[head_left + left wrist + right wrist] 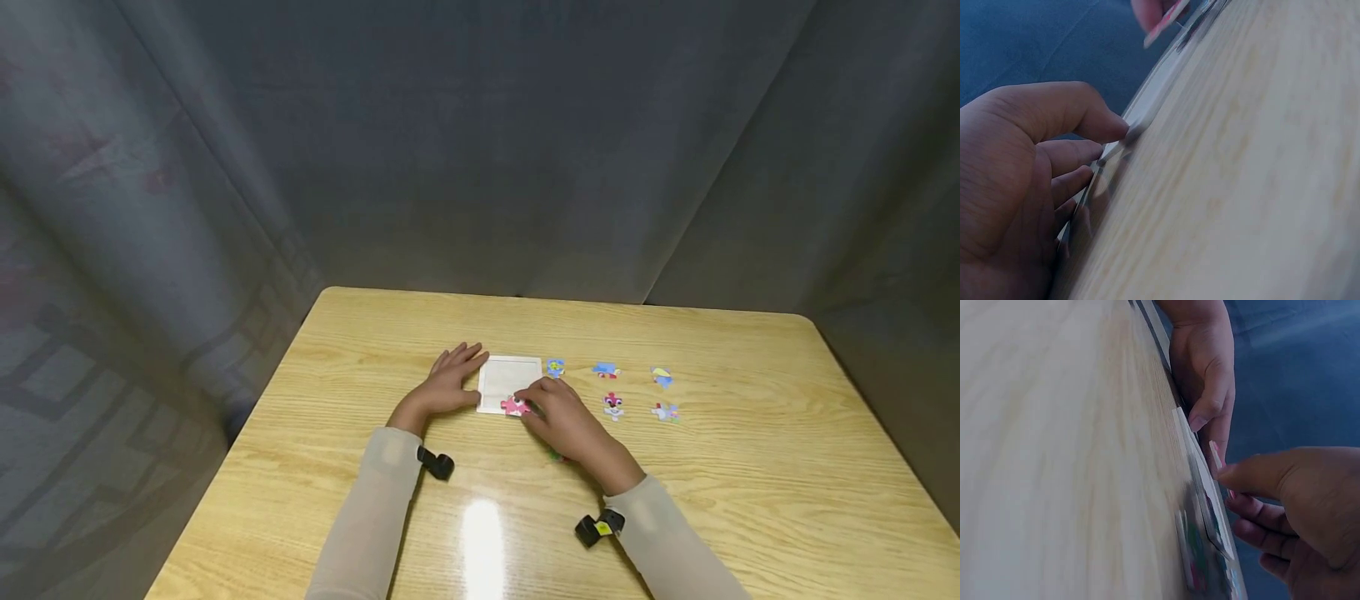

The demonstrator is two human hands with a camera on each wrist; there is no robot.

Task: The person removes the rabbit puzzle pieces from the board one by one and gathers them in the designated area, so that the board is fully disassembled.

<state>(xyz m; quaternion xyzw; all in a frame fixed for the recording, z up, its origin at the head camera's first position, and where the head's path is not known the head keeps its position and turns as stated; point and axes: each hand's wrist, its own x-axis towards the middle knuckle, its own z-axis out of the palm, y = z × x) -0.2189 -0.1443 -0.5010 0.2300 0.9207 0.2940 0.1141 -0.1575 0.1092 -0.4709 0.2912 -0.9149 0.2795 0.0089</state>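
A white square puzzle tray (507,377) lies on the table between the two hands. My left hand (442,389) rests at its left side, the thumb touching the edge and the fingers loosely extended toward the far corner. Over the tray's near right part, my right hand (567,422) pinches a pink jigsaw piece (512,407) between thumb and fingers. In the right wrist view this piece (1214,454) is tilted up, seen nearly edge-on and apart from the tray. The left wrist view catches only a corner of the piece (1164,26) at the top.
To the right lie loose jigsaw pieces: a blue one with yellow (555,367), a blue one (607,369), a yellow-and-blue one (662,377), a pink-and-white one (613,406) and a pale one (666,412). A green-and-red piece (557,456) is partly hidden beneath my right hand.
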